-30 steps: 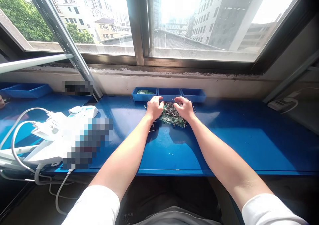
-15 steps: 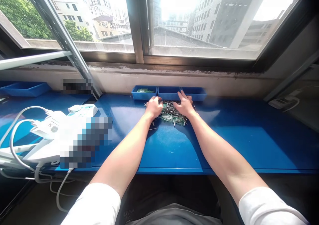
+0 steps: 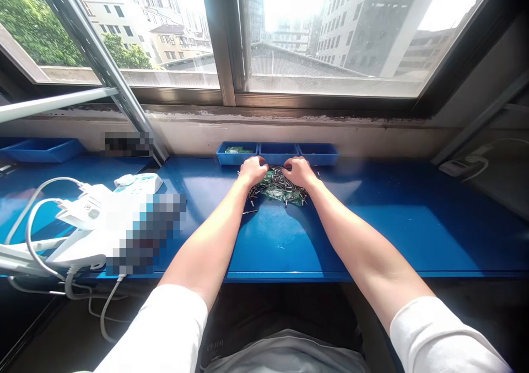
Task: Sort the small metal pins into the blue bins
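A heap of thin metal pins (image 3: 285, 181) that look like blind rivets lies on the blue tabletop, mixed with green plastic bags (image 3: 275, 192). At the heap's left side is my left hand (image 3: 253, 171), its fingers curled inward and closed. My right hand (image 3: 299, 172) curls over the right side, thumb and fingers drawn together. What either hand grips among the pins is too small to make out. Just behind the hands stand three joined blue bins: the left bin (image 3: 225, 158) holds a green packet (image 3: 238, 150), with a middle bin (image 3: 279, 155) and a right bin (image 3: 324, 158) beside it.
White devices with cables (image 3: 93, 213) and a pixelated dark object (image 3: 149, 232) occupy the table's left part. A metal shelf post (image 3: 136, 114) rises at the left. More blue trays (image 3: 49, 151) stand far left. A white power strip (image 3: 463, 165) lies far right. Windows are behind.
My right hand's spread fingers have drawn in from the bin's front edge and curled over the pins. My left hand stays at the heap's left side. The view has shifted slightly.
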`<state>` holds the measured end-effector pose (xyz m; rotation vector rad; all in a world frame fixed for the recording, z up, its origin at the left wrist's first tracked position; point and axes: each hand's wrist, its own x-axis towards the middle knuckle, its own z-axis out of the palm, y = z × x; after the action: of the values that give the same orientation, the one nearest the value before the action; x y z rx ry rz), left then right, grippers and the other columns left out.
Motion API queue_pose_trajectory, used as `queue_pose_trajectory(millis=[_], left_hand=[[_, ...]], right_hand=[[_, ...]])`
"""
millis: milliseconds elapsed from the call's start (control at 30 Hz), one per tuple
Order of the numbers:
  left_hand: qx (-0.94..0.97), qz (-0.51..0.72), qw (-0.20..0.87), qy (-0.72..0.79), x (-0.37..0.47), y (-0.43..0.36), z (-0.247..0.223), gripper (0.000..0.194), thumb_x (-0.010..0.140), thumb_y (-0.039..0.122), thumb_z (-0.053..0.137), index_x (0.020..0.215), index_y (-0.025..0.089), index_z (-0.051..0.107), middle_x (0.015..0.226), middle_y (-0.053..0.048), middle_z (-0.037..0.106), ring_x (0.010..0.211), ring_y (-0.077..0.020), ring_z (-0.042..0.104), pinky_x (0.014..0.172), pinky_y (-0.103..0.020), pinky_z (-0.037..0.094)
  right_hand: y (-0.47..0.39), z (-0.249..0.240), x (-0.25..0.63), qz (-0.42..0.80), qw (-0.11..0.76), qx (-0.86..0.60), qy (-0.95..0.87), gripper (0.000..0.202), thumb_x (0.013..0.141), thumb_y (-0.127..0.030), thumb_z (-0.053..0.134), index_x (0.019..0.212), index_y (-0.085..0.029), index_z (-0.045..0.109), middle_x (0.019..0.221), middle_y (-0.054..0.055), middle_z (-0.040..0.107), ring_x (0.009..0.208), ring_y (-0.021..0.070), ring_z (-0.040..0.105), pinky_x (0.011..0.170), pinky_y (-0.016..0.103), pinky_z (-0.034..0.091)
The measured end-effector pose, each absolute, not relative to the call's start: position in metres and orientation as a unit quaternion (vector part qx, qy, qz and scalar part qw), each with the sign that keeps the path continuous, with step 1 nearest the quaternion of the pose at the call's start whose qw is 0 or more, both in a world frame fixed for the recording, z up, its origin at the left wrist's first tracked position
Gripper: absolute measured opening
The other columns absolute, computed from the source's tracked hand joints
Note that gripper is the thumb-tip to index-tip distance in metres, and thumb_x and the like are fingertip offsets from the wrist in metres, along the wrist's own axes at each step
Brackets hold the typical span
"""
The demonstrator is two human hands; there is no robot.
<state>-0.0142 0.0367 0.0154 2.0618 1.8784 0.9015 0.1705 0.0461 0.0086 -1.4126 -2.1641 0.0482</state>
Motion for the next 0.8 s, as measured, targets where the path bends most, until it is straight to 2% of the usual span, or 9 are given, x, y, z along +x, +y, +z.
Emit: queue_pose_trajectory(millis=[167,367,467,600,800], left_hand=[[0.701,0.281,0.102,0.647,-0.017,0.036,0.007,0.034,0.075,0.035,0.053,0.101,0.021,0.069,0.106,-0.009,0.070,0.103,-0.0286,0.062,0.087,-0.035,0.047],[0.702,0.270,0.091,0.653,-0.018,0.038,0.003,0.031,0.074,0.036,0.055,0.097,0.022,0.070,0.105,-0.011,0.069,0.100,-0.0305,0.061,0.086,-0.038,0.046],[0.690,0.280,0.073,0.664,-0.017,0.039,-0.001,0.030,0.075,0.037,0.053,0.096,0.022,0.070,0.108,-0.011,0.066,0.101,-0.0296,0.060,0.088,-0.039,0.045],[0.693,0.282,0.061,0.661,-0.016,0.039,-0.006,0.029,0.077,0.036,0.051,0.095,0.024,0.070,0.107,-0.010,0.065,0.103,-0.0294,0.058,0.090,-0.041,0.043],[0.703,0.281,0.052,0.652,-0.015,0.038,-0.008,0.027,0.078,0.036,0.051,0.093,0.025,0.070,0.108,-0.009,0.065,0.103,-0.0285,0.058,0.090,-0.040,0.043]], right_hand=[[0.047,0.002,0.164,0.019,0.244,-0.521,-0.818,0.029,0.080,-0.038,0.054,0.095,-0.019,0.071,0.099,0.011,0.067,0.101,0.0294,0.054,0.086,0.040,0.043],[0.044,0.000,0.163,0.035,0.252,-0.515,-0.819,0.034,0.085,-0.044,0.048,0.090,-0.020,0.072,0.097,0.011,0.067,0.101,0.0289,0.053,0.087,0.039,0.042],[0.042,0.000,0.163,0.033,0.250,-0.512,-0.821,0.040,0.085,-0.050,0.047,0.098,-0.020,0.071,0.099,0.011,0.067,0.103,0.0297,0.053,0.088,0.040,0.041],[0.040,-0.001,0.161,0.025,0.242,-0.509,-0.826,0.039,0.082,-0.047,0.053,0.106,-0.021,0.069,0.104,0.011,0.066,0.105,0.0297,0.053,0.089,0.039,0.041],[0.041,-0.002,0.159,0.040,0.266,-0.491,-0.829,0.027,0.083,-0.038,0.054,0.095,-0.023,0.073,0.097,0.008,0.069,0.099,0.0258,0.058,0.088,0.036,0.043]])
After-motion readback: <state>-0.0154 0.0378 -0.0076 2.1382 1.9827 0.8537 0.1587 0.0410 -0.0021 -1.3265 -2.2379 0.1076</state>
